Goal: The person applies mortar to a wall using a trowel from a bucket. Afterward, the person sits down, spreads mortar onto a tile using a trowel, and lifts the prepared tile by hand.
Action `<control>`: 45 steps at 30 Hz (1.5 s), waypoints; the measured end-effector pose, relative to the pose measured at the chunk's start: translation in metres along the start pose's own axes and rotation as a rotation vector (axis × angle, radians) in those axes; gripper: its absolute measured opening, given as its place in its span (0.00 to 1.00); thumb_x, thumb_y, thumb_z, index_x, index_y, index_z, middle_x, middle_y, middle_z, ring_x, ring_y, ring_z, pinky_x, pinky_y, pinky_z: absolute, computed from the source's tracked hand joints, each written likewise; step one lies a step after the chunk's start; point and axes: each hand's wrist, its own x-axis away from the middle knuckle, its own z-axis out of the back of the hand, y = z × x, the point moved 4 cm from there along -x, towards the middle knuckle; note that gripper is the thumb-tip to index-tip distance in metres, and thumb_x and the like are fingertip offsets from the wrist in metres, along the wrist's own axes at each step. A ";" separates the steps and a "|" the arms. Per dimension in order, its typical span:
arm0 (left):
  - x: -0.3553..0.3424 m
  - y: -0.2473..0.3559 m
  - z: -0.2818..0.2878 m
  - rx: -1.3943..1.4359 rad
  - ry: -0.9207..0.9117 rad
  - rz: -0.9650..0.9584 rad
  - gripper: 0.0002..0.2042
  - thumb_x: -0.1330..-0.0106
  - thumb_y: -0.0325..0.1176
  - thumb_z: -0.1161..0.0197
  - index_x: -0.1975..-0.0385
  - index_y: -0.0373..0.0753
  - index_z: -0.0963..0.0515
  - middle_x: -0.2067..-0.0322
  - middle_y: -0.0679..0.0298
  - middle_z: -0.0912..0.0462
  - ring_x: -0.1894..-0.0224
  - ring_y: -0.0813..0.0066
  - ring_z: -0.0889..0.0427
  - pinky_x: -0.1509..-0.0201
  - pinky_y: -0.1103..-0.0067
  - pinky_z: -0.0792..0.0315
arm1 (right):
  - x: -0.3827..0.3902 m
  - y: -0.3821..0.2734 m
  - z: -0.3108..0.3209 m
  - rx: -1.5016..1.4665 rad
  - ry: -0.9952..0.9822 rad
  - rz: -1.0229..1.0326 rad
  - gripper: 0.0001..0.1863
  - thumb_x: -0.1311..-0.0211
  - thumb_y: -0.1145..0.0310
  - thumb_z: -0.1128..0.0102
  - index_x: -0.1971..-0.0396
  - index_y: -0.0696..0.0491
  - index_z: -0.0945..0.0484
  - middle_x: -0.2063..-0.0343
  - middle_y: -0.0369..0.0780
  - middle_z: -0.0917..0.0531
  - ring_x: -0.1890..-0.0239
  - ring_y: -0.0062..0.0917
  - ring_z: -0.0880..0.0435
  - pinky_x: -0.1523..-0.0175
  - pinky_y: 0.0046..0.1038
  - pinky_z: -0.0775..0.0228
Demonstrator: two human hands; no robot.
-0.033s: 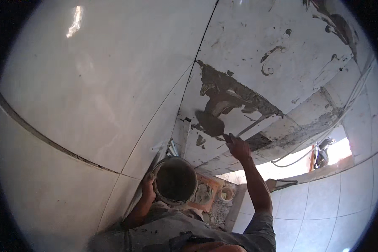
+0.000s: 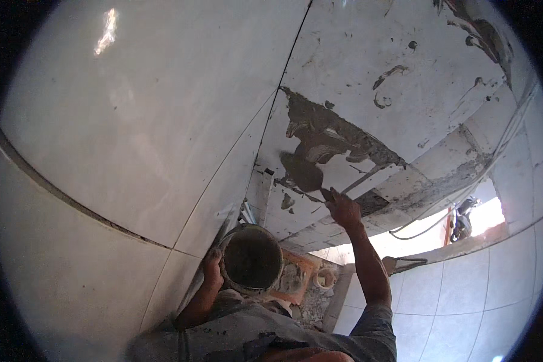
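My right hand (image 2: 345, 210) is closed around the handle of a trowel (image 2: 304, 174). The dark, mortar-coloured blade is against or just in front of the wall, at the lower edge of a patch of wet grey mortar (image 2: 331, 140). Smears of the same mortar mark the pale wall around it. Low in front of my body, my left hand (image 2: 213, 266) grips the side of a round bucket (image 2: 280, 260). The bucket's inside is dark, and what it contains is hard to make out.
Large glossy tiles (image 2: 132, 151) cover the wall at left. Below the bucket lie an orange crate-like tray (image 2: 306, 274), a small pale pot (image 2: 325, 278) and rubble. A brush-like tool (image 2: 398, 264) rests on a ledge at right. Cables (image 2: 428, 229) hang by an opening with a motorcycle beyond.
My right hand and the trowel have shifted very slightly up along the wall. The left hand and bucket look the same.
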 end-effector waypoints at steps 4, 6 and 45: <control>-0.026 -0.028 0.028 -0.100 0.095 0.024 0.19 0.41 0.37 0.45 0.53 0.32 0.31 0.59 0.59 0.26 0.58 0.65 0.27 0.51 0.70 0.34 | -0.017 -0.030 0.060 -0.091 0.223 0.059 0.26 0.43 0.56 0.49 0.46 0.51 0.35 0.67 0.50 0.23 0.66 0.43 0.22 0.63 0.41 0.29; -0.032 -0.031 0.028 -0.140 0.075 0.007 0.19 0.40 0.37 0.45 0.52 0.32 0.32 0.58 0.58 0.27 0.57 0.64 0.28 0.51 0.70 0.34 | -0.020 -0.024 0.063 -0.189 0.234 0.046 0.26 0.43 0.55 0.49 0.47 0.52 0.35 0.65 0.50 0.23 0.63 0.44 0.23 0.60 0.41 0.30; -0.015 0.026 -0.193 0.076 -0.063 0.131 0.18 0.38 0.35 0.48 0.50 0.33 0.32 0.55 0.55 0.27 0.52 0.58 0.28 0.47 0.64 0.34 | 0.173 0.000 0.064 -0.065 0.602 -0.126 0.13 0.56 0.69 0.39 0.69 0.55 0.28 0.71 0.43 0.26 0.70 0.37 0.24 0.70 0.36 0.30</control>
